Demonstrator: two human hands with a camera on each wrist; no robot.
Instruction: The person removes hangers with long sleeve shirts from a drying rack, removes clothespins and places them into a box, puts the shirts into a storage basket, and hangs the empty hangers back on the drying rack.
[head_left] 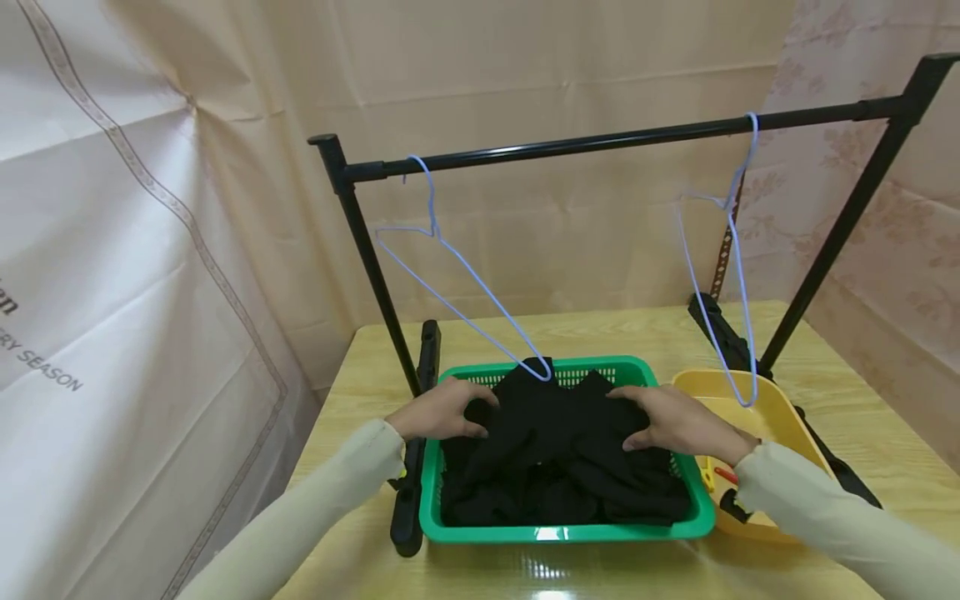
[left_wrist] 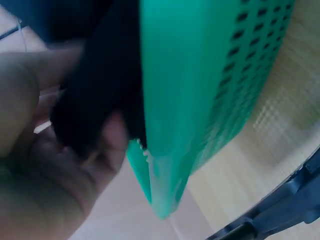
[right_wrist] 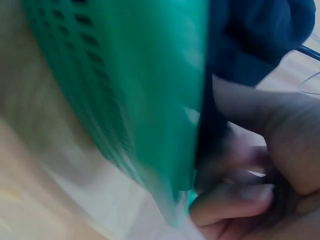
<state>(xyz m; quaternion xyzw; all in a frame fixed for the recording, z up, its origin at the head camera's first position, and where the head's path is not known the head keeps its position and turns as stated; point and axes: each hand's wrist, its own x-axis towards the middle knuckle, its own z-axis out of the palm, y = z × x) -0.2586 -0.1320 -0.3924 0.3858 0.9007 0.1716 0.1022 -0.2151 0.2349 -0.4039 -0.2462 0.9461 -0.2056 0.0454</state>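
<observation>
A bunched black garment fills a green plastic basket on the table in the head view. My left hand reaches over the basket's left side. In the left wrist view its thumb and curled fingers grip a fold of the dark fabric beside the green wall. Over the right side, my right hand has thumb and fingers spread apart on the garment in the head view. The right wrist view, blurred, shows that thumb against the cloth and the fingers bent around its edge.
A black garment rack's rail crosses above the basket. One blue hanger hangs low over the basket's back; another hanger hangs at right. A yellow tray with small items stands right of the basket. A black rack foot lies at left.
</observation>
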